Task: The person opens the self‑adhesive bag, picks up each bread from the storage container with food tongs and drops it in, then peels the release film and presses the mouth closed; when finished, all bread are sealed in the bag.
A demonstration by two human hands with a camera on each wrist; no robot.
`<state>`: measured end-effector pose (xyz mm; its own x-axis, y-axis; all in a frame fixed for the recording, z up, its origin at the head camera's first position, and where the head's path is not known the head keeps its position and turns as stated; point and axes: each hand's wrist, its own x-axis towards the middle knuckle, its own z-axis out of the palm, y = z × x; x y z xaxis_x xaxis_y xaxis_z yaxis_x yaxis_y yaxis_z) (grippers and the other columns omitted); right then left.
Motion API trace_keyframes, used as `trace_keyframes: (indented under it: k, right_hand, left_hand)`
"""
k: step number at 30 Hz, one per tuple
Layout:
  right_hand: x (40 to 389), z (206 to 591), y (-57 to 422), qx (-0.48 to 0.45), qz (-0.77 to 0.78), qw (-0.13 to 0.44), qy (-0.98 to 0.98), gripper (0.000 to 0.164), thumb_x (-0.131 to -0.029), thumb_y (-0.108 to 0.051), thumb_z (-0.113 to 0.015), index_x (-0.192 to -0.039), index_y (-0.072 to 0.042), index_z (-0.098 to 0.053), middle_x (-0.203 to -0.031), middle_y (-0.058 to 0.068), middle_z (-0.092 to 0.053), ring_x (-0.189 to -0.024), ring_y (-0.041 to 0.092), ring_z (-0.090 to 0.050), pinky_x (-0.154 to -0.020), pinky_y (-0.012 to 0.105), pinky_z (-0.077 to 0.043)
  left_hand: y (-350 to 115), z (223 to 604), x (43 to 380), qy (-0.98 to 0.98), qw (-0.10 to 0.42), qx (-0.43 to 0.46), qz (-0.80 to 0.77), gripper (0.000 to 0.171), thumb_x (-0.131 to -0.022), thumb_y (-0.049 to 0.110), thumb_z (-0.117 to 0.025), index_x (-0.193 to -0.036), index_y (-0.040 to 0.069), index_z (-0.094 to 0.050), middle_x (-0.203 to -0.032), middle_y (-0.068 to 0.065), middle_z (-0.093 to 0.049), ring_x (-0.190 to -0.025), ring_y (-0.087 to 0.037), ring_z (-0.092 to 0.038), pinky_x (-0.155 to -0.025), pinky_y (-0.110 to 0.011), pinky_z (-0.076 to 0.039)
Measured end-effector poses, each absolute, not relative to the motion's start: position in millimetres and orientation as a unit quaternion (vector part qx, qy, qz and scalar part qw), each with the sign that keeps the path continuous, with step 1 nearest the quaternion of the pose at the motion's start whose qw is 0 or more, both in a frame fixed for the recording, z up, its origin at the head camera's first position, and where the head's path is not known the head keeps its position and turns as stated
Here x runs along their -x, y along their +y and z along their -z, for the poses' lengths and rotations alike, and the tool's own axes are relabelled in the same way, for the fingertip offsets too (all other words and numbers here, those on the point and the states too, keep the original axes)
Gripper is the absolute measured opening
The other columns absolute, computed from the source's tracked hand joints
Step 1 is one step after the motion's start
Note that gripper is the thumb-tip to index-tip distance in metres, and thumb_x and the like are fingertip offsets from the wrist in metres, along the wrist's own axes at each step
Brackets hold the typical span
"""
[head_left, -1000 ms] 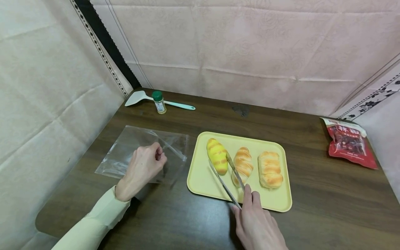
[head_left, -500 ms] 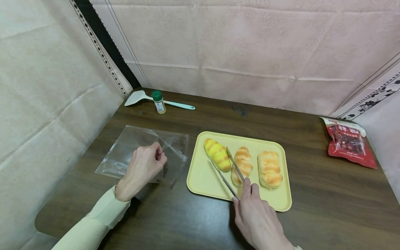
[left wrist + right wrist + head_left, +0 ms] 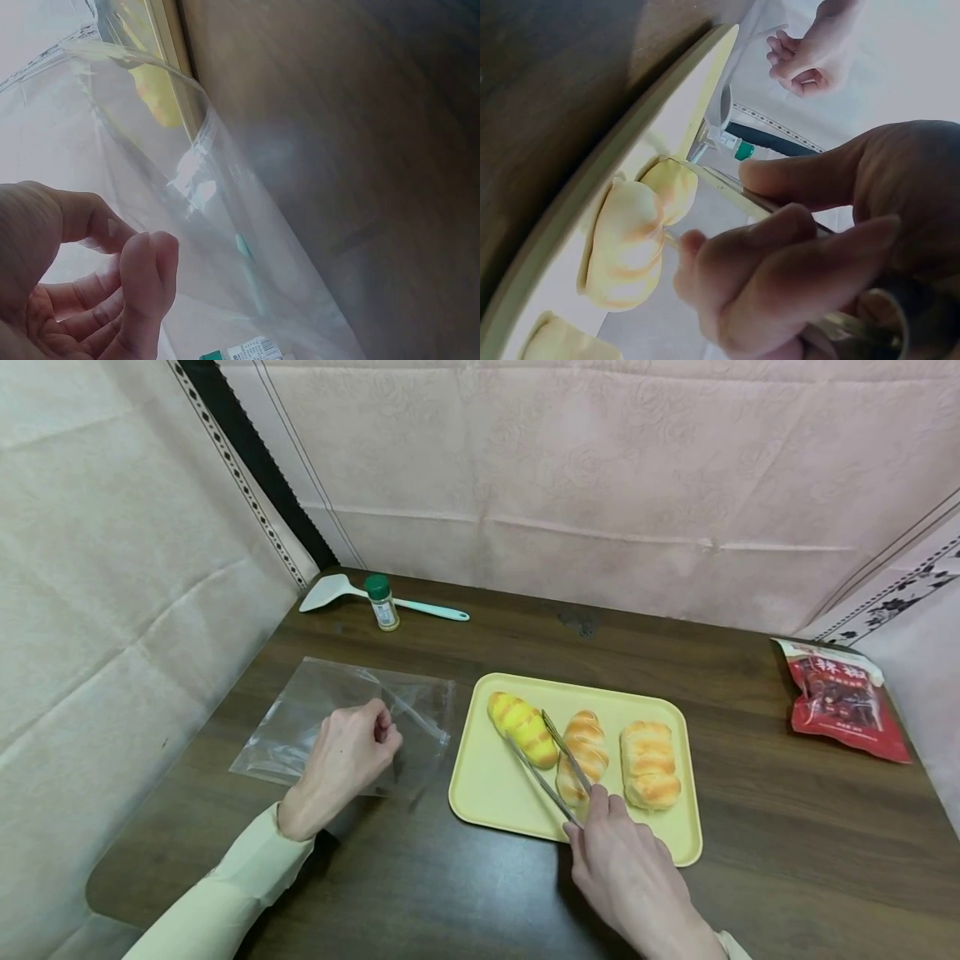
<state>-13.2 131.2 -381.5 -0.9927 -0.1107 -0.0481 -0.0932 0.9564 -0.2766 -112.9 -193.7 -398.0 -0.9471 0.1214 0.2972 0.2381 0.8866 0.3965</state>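
A clear plastic zip bag [image 3: 281, 727] stands partly raised at the left, its side bulging in the left wrist view. My left hand [image 3: 345, 756] pinches its edge between thumb and forefinger. My right hand [image 3: 626, 864] grips metal tongs [image 3: 573, 766] over the front of a pale yellow tray [image 3: 480, 797]. The tongs' arms are spread around the lower end of a slanted yellow striped bread [image 3: 517, 722]. One arm passes across a golden twisted bun [image 3: 588, 743] beside it. Further right on the tray lies a ridged bread [image 3: 649, 764].
Behind the bag are a pale turquoise spatula [image 3: 431, 610] and a small green-capped jar [image 3: 383, 606]. A red snack packet [image 3: 847, 706] lies at the far right. Pinkish cloth [image 3: 600, 468] hangs along the back of the dark wooden table [image 3: 420, 885].
The yellow bread has turned, its near end swinging right toward the twisted bun. My right hand and the tongs have shifted slightly away from me. My left hand keeps its place.
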Motion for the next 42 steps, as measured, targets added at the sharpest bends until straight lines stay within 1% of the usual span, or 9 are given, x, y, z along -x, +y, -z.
trace_keyframes:
  k: [3,7,12,17,24,28,33,38,42]
  right_hand:
    - [14.9,382.1,132.4,0.058,0.135,0.015,0.989,0.031,-0.101,-0.025,-0.075,-0.096,0.000,-0.057,-0.077,0.009,-0.058,-0.059,0.035,-0.066,-0.048,0.045,-0.046]
    - [17.3,383.2,134.4,0.061,0.137,0.014,0.989,0.032,-0.101,-0.026,-0.075,-0.089,-0.002,-0.057,-0.072,0.009,-0.059,-0.060,0.037,-0.068,-0.050,0.047,-0.048]
    - [20.1,384.0,137.8,0.053,0.143,0.026,0.988,0.034,-0.102,-0.028,-0.075,-0.086,-0.003,-0.058,-0.065,0.010,-0.060,-0.062,0.038,-0.071,-0.051,0.048,-0.050]
    - [21.1,384.2,141.8,0.061,0.148,0.018,0.987,0.034,-0.102,-0.027,-0.075,-0.084,-0.004,-0.057,-0.062,0.010,-0.058,-0.060,0.036,-0.069,-0.051,0.047,-0.049]
    - [20.3,383.5,145.7,0.064,0.160,0.013,0.985,0.034,-0.103,-0.028,-0.075,-0.084,-0.007,-0.057,-0.059,0.005,-0.051,-0.054,0.027,-0.060,-0.049,0.042,-0.044]
    - [18.7,380.8,147.9,0.062,0.168,0.007,0.984,0.033,-0.103,-0.027,-0.075,-0.084,-0.008,-0.056,-0.059,0.002,-0.046,-0.053,0.022,-0.051,-0.049,0.038,-0.039]
    - [15.1,375.3,148.4,0.077,0.168,-0.020,0.983,0.032,-0.102,-0.027,-0.077,-0.084,-0.010,-0.056,-0.057,0.000,-0.042,-0.051,0.019,-0.044,-0.048,0.034,-0.033]
    - [13.4,368.5,141.7,0.118,0.157,-0.050,0.979,0.029,-0.099,-0.026,-0.080,-0.086,-0.012,-0.059,-0.058,-0.004,-0.044,-0.052,0.015,-0.045,-0.049,0.034,-0.036]
    - [14.6,365.2,130.8,0.152,0.146,-0.050,0.976,0.030,-0.097,-0.026,-0.082,-0.085,-0.014,-0.058,-0.060,-0.007,-0.045,-0.054,0.013,-0.045,-0.051,0.033,-0.039]
  left_hand:
    - [-193.7,397.9,113.0,-0.962,0.135,0.093,0.219,0.015,-0.090,-0.001,-0.067,-0.078,0.007,-0.062,-0.065,-0.004,-0.058,-0.054,-0.014,-0.048,-0.054,-0.028,-0.041]
    - [-193.4,397.7,112.9,-0.963,0.130,0.091,0.218,0.015,-0.090,0.000,-0.067,-0.079,0.007,-0.062,-0.065,-0.004,-0.058,-0.054,-0.014,-0.048,-0.053,-0.028,-0.040]
    - [-193.1,397.3,113.0,-0.964,0.124,0.087,0.217,0.012,-0.090,0.000,-0.068,-0.081,0.006,-0.063,-0.065,-0.004,-0.060,-0.054,-0.014,-0.050,-0.053,-0.029,-0.042]
    - [-193.6,397.7,112.1,-0.963,0.128,0.085,0.219,0.007,-0.089,-0.001,-0.066,-0.085,0.005,-0.068,-0.066,-0.003,-0.065,-0.053,-0.012,-0.051,-0.054,-0.032,-0.046]
    - [-194.1,397.0,110.1,-0.961,0.144,0.093,0.216,0.009,-0.090,-0.002,-0.067,-0.089,0.001,-0.075,-0.069,-0.006,-0.073,-0.051,-0.011,-0.054,-0.054,-0.033,-0.050]
    - [-194.4,396.1,108.1,-0.961,0.152,0.097,0.209,0.008,-0.090,-0.002,-0.069,-0.087,0.001,-0.075,-0.068,-0.006,-0.071,-0.051,-0.011,-0.053,-0.053,-0.033,-0.049]
    - [-193.0,396.3,107.7,-0.960,0.159,0.106,0.202,0.009,-0.091,-0.002,-0.070,-0.084,0.002,-0.074,-0.066,-0.004,-0.069,-0.051,-0.010,-0.052,-0.053,-0.031,-0.048]
    - [-190.9,395.5,107.3,-0.960,0.163,0.108,0.202,0.009,-0.092,-0.002,-0.070,-0.085,0.001,-0.074,-0.065,-0.005,-0.069,-0.052,-0.011,-0.052,-0.054,-0.032,-0.049]
    - [-189.5,395.8,106.2,-0.959,0.168,0.112,0.199,0.007,-0.092,-0.002,-0.072,-0.086,0.000,-0.074,-0.066,-0.006,-0.069,-0.052,-0.013,-0.053,-0.053,-0.032,-0.049]
